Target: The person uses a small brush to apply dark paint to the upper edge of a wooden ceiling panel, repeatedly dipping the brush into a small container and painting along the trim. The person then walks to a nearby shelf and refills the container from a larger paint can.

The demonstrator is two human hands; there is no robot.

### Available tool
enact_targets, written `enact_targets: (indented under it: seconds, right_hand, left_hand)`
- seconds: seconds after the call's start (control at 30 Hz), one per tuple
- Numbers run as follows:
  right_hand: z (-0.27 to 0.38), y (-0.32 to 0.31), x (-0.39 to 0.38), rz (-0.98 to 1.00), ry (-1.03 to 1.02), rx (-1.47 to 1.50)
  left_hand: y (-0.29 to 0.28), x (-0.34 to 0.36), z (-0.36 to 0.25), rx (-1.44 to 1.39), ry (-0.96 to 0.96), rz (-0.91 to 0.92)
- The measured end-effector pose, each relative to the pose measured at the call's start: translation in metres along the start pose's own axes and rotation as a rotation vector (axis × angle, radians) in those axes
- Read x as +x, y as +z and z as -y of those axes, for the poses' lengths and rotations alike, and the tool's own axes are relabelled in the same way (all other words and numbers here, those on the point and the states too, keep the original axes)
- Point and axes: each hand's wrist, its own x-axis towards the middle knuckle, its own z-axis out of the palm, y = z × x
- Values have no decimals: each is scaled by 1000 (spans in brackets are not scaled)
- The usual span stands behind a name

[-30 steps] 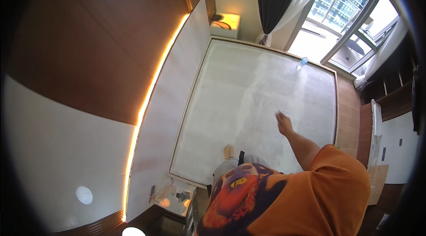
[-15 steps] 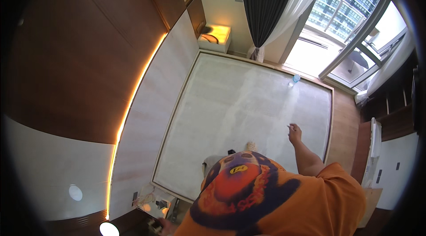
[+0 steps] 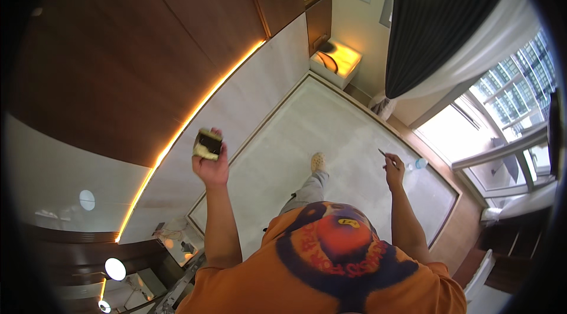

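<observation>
My left hand (image 3: 214, 170) is raised beside the pale wall panel at the left. Its fingers are closed round a boxy yellow-and-black tool (image 3: 208, 144) whose exact kind I cannot make out. On the other side, my right hand (image 3: 394, 170) is held out over the grey platform (image 3: 348, 119). Between its fingers is a thin, dark, pen-like stick (image 3: 381, 152), tip pointing up and left. Just beyond that hand, a clear plastic bottle (image 3: 420, 163) with a blue label lies or stands near the platform's right edge; which, I cannot tell.
One foot in a beige clog (image 3: 318, 162) is on the platform. A glowing bedside box (image 3: 341, 60) sits in the far corner. Dark curtains (image 3: 443, 25) hang by the balcony door (image 3: 502, 160). A strip light (image 3: 195, 104) runs along the left wall. Cluttered small table (image 3: 177, 237) at lower left.
My left hand has risen from the lower edge with the boxy tool in it. My view has turned, so the room sits differently. A foot in a clog now shows more fully.
</observation>
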Motion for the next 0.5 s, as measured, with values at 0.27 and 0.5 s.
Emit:
enact_targets:
  seconds: [0.27,0.5]
  right_hand:
    - [-104,-103,40,-275,537,-203]
    - [-116,-122,81,-422,659,-192]
  left_hand:
    - [98,214,160,-43,-237,116]
    - [150,343,270,27,-386,215]
